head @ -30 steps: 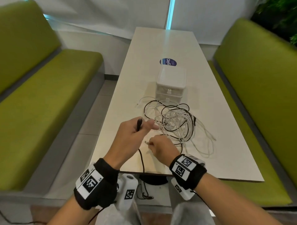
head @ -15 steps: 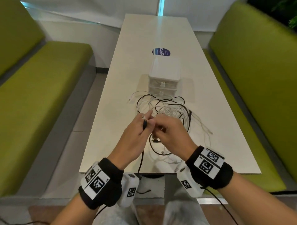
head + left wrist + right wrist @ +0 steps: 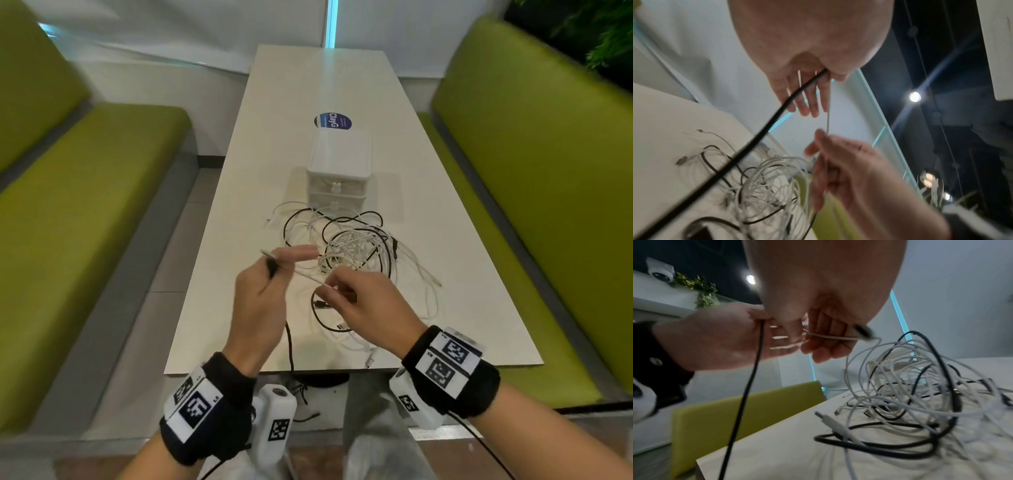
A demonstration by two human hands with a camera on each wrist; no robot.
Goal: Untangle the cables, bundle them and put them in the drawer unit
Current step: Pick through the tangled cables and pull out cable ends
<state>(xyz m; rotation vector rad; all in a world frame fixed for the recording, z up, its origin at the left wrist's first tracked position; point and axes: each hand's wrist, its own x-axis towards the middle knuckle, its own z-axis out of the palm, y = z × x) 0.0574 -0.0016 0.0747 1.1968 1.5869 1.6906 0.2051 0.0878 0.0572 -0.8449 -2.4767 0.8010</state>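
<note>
The left hand (image 3: 260, 301) is raised above the bench (image 3: 239, 240), gripping a black cable (image 3: 764, 129) near its plug; that cable drops from the palm and hangs over the bench's near edge. The right hand (image 3: 370, 308), just beside the left, pinches a white cable (image 3: 308, 275) that stretches taut between the two hands, its other end held in the left fingers (image 3: 812, 104). Just beyond both hands lies the tangle (image 3: 359, 253) of white and black cables, and past it stands the drawer unit (image 3: 339, 164), closed.

Two hands (image 3: 308, 294), one drawer unit (image 3: 339, 161)
</note>
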